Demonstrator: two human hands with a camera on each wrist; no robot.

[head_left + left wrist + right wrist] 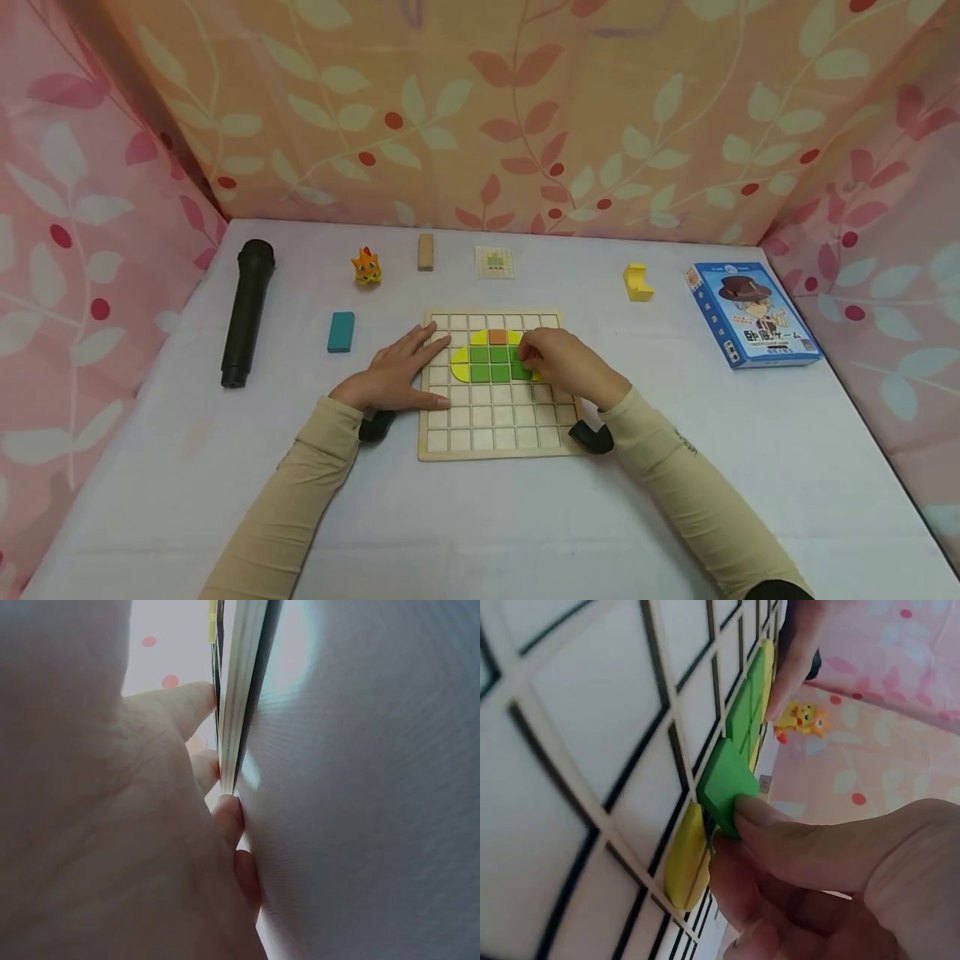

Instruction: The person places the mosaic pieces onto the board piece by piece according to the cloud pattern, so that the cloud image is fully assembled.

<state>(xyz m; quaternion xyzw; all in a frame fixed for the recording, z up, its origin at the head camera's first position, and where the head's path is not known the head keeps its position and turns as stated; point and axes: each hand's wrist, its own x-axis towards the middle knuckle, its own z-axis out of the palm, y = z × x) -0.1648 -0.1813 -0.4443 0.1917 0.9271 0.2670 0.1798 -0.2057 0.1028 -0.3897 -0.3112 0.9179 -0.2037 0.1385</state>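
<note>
Right wrist view: a green tile [726, 784] is pinched by the right hand [558, 360] over the grid board [495, 433], steadied by the flat, spread left hand [397, 372]; it should be lowered level and square into its cell.

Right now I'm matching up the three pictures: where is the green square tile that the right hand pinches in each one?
Head: green tile at the pattern's right end, under the right hand.
Left wrist: not in view.
Right wrist: centre, tilted, pinched by fingertips.
Shared landmark: the wooden grid board.
</note>
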